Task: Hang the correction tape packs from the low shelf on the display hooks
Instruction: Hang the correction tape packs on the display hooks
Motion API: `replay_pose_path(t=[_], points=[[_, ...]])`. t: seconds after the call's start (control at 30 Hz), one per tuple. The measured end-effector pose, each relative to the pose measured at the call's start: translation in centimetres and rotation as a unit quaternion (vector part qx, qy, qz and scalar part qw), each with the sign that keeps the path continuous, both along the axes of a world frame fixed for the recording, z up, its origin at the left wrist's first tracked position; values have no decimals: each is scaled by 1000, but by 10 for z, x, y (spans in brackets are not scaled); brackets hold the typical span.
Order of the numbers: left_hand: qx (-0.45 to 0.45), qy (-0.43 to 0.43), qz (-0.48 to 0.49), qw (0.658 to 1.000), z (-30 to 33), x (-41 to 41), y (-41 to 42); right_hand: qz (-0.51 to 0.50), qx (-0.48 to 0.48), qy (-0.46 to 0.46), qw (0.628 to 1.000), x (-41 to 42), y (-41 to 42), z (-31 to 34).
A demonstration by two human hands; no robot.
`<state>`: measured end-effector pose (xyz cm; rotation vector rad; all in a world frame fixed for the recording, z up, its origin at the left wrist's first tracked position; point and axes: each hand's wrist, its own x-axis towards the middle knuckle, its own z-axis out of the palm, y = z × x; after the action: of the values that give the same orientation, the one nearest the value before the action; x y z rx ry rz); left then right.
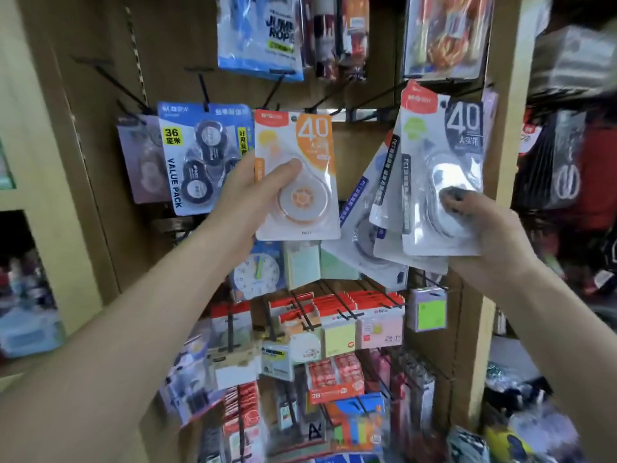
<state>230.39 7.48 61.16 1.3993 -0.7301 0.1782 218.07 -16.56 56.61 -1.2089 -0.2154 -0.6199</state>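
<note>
Up at the hook row, the left hand (248,192) is pinching an orange correction tape pack (297,175), thumb curled over its blister, just beside a hanging blue value pack (197,158). The right hand (480,225) is clamping a fanned stack of grey correction tape packs (434,182) under its thumb. Between them, bare black hooks (334,101) are jutting from the brown backboard (360,152); sticky-note packs (340,332) are crowding the rows below.

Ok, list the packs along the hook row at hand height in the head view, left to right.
Pale purple pack → blue value pack → orange pack in the left hand → fanned packs → dark-topped pack in the right hand.
</note>
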Motion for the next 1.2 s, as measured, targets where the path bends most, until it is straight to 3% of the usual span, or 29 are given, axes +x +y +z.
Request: replay_pose_path(t=[0.3,0.7,1.0,1.2], points=[[28,-43,26,998,28,33,-26,39,27,-44,998,24,-33,28],[-3,61,-35,997,41,63,-94,104,15,-1,994,80,-27,52],[110,47,59,991,46,71,-112,78,-7,20,997,103,-50,50],[114,31,57,991,40,80,-117,82,-27,25,996,110,-56,49]])
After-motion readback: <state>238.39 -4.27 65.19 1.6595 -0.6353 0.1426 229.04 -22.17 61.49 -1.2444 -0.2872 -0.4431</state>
